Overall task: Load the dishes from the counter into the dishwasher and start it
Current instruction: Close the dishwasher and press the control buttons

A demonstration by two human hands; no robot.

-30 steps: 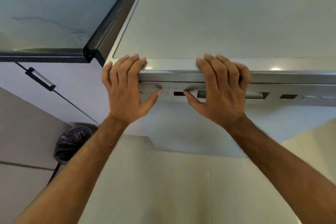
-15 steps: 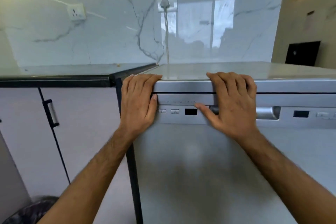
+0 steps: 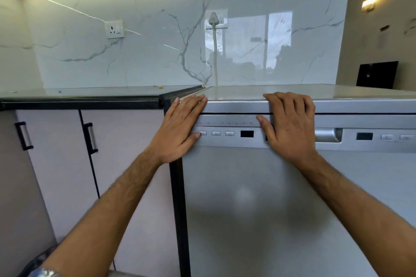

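The silver dishwasher [image 3: 258, 209] stands with its door closed, under a pale top. My left hand [image 3: 177, 128] lies flat over the door's top left corner, fingers straight, and its thumb tip touches the leftmost button [image 3: 203, 133] of the control panel [image 3: 225, 139]. My right hand [image 3: 290, 126] rests further right, its fingers bent over the top edge and its thumb on the panel beside the dark display [image 3: 247, 134]. The recessed door handle [image 3: 327, 135] is just right of that hand. No dishes are in view.
Pale cabinet doors with black handles [image 3: 90, 139] adjoin the dishwasher on the left, under a dark-edged counter [image 3: 78, 102]. A plug and cable [image 3: 213, 20] hang on the marble wall behind. A dark bag [image 3: 38, 261] sits low at the left.
The view has swung up from looking down on the top to facing the front. Both hands stay on the top edge; my left thumb has slid down onto the leftmost button.
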